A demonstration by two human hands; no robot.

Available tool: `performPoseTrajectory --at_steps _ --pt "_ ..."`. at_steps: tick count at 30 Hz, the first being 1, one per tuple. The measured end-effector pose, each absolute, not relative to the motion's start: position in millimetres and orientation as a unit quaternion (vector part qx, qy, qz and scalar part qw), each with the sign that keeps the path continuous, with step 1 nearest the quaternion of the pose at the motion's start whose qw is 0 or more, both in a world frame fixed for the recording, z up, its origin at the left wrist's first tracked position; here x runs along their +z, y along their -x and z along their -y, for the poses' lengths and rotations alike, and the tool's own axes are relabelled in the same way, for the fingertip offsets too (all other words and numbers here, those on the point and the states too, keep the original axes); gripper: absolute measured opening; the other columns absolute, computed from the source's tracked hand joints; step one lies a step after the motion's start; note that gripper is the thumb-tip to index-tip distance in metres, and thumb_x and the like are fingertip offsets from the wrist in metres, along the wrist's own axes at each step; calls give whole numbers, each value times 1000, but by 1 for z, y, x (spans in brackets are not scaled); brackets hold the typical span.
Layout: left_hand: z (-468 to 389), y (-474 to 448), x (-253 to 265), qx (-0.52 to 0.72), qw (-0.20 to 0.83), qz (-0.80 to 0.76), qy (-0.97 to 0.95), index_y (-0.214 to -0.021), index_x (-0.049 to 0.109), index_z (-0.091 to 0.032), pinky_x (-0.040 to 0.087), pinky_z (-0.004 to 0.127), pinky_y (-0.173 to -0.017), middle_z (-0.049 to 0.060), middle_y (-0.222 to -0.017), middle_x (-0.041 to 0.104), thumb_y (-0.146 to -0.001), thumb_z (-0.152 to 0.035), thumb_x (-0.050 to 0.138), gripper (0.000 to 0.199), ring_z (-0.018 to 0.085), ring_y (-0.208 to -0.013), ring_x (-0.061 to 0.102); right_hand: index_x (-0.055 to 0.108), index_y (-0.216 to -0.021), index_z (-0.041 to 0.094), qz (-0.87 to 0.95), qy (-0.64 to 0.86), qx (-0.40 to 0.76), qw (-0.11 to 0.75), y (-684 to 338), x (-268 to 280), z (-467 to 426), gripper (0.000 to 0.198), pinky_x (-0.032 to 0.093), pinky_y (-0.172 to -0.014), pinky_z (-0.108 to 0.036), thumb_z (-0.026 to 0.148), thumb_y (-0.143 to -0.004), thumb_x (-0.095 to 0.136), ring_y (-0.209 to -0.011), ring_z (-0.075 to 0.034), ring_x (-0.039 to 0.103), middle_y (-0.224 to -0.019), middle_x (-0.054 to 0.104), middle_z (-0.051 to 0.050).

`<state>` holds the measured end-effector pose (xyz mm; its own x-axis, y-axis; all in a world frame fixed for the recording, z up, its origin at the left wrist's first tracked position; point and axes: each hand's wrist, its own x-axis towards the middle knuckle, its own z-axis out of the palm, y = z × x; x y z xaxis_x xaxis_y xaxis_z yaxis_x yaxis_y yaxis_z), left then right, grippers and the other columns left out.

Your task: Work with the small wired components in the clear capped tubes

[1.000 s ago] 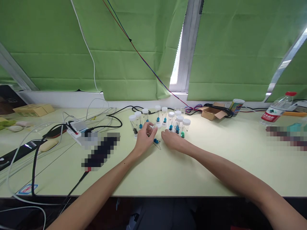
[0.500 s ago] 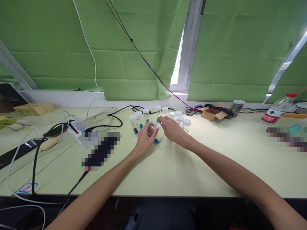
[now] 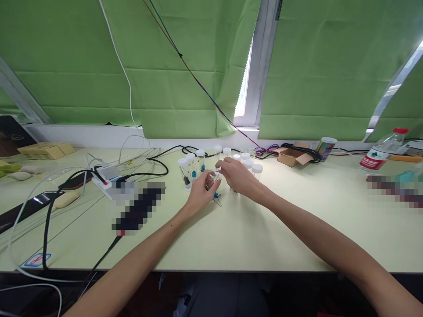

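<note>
My left hand [image 3: 200, 190] is closed, its fingers curled round a small clear vial [image 3: 216, 174] whose whitish top shows between thumb and fingers. My right hand [image 3: 238, 177] reaches over from the right, fingertips pinched together at the top of that vial; what they hold is hidden. Under my left thumb, a small blue electronic component [image 3: 216, 195] with thin wire leads lies on the table. Left of my hands stand white-capped clear vials [image 3: 183, 169], holding dark or blue components with leads. More capped vials [image 3: 257, 169] stand behind and beside my right hand, partly covered by it.
A power strip [image 3: 107, 178] with plugs and tangled cables takes up the left, beside a blurred dark object [image 3: 139, 209]. An open cardboard box [image 3: 291, 156], a printed can [image 3: 326, 147] and a water bottle [image 3: 383, 152] stand to the right. Green blinds [image 3: 185, 88] hang behind.
My right hand has shifted slightly left, its fingertips now covering the lower part of a vial behind. My left hand stays nearly in place.
</note>
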<state>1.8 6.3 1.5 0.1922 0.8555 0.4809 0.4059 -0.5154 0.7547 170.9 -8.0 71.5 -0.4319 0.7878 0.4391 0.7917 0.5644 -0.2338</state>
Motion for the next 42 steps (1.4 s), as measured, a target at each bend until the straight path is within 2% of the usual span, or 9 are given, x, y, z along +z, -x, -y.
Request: performPoseTrajectory --at_steps 7,17,27,34,42 --pt "-4 -3 3 456 242 -421 -745 -103 56 -23 38 26 -57 -5 -66 46 -87 -43 58 26 12 -60 46 62 -108 15 844 456 9 283 -169 75 11 18 37 -69 -25 14 -98 47 -80 -15 55 -99 63 -8" --pt "-1 -4 5 455 237 -404 -757 -96 55 -23 36 26 -57 -4 -68 47 -88 -42 57 21 12 -61 44 62 -101 17 831 418 50 364 -168 61 -1 12 42 -73 -25 15 -94 53 -75 -14 57 -91 66 -5" --pt "0 -4 6 465 258 -402 -745 -98 55 -23 38 25 -56 -4 -69 45 -87 -43 59 23 12 -62 44 62 -105 18 823 395 57 405 -168 55 -3 16 45 -75 -25 15 -94 50 -82 -15 59 -95 67 -5" --pt "-4 -4 4 502 271 -418 -706 -98 55 -24 39 23 -55 -3 -73 48 -85 -50 61 30 11 -61 46 62 -103 18 817 412 18 404 -167 57 -1 20 44 -75 -26 19 -99 42 -82 -16 57 -99 65 -7" --pt "-14 -1 2 563 280 -459 -628 -98 53 -22 42 23 -49 -1 -77 54 -86 -53 61 34 10 -56 51 56 -116 15 826 435 29 358 -166 40 -9 23 45 -79 -28 17 -99 42 -90 -18 59 -111 61 -11"
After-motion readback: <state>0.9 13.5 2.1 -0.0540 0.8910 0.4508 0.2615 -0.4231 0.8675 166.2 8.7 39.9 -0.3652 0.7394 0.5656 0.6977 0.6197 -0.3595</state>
